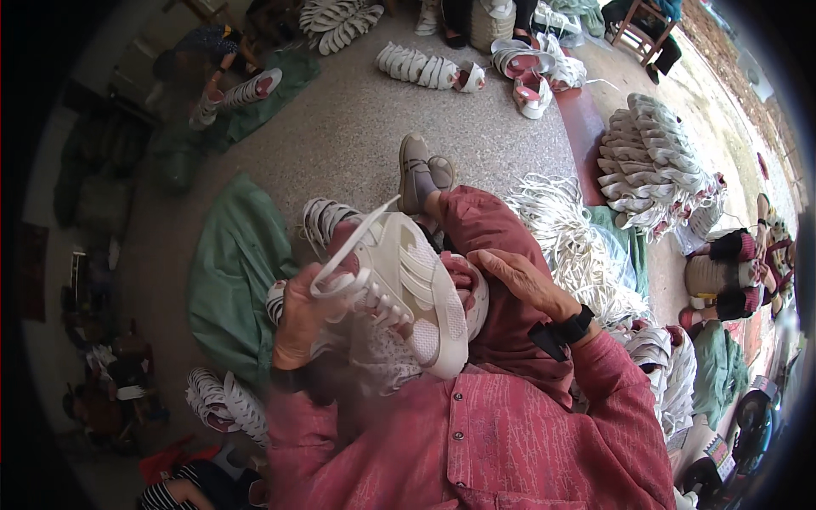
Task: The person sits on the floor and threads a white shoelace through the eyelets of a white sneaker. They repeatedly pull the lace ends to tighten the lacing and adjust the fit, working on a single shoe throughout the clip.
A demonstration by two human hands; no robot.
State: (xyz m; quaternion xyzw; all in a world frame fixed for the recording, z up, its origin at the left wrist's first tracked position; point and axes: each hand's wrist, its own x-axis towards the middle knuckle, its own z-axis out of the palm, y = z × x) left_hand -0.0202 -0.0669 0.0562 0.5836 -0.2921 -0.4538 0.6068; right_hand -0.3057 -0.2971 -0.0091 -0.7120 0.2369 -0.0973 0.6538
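Over my lap, I see my left hand (304, 314) gripping the white shoe (408, 289) and its lace (353, 246), my right hand (523, 280) open just beside it.

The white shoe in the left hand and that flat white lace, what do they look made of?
The shoe looks like smooth, matte synthetic leather on the sides, with a dotted, mesh-like toe; its thick sole looks like rubber or foam. The lace looks like flat woven fabric, bending limply. The left hand holds both.
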